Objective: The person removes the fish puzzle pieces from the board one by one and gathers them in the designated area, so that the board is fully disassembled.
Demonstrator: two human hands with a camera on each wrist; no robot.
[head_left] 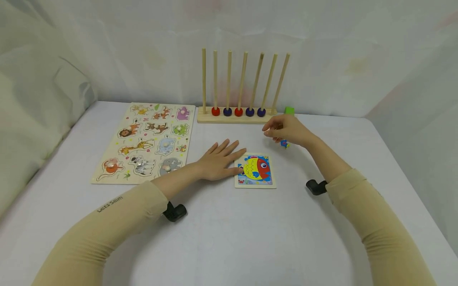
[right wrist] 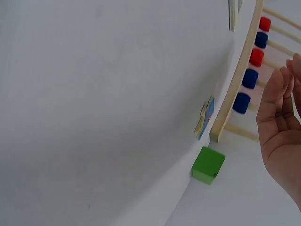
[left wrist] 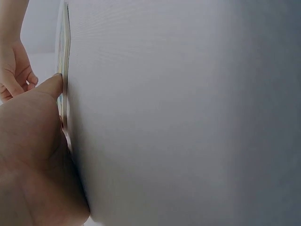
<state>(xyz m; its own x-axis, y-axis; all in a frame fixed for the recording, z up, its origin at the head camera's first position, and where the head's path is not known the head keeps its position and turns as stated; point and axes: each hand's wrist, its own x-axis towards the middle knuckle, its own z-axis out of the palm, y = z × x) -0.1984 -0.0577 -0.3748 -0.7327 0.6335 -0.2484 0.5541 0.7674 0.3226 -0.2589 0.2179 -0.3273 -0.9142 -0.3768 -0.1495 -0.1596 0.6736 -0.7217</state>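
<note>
My left hand (head_left: 218, 162) lies with fingers spread, its thumb resting on the left edge of a small fish jigsaw puzzle (head_left: 257, 172) in the head view. The left wrist view shows that thumb against the puzzle board's edge (left wrist: 66, 70). My right hand (head_left: 286, 129) hovers above the table, fingers loosely bent, with nothing seen in it. Partly covered by this hand in the head view is a loose blue and yellow puzzle piece (head_left: 284, 143). The right wrist view shows the piece (right wrist: 205, 117) on the table, apart from the right hand (right wrist: 282, 122).
Behind the hands stands a wooden peg rack (head_left: 236, 117) with red and blue beads on its rods. A green block (head_left: 289, 110) sits off its right end. To the left lies an animal peg puzzle board (head_left: 143, 139), close to my left forearm. White cloth walls border the table.
</note>
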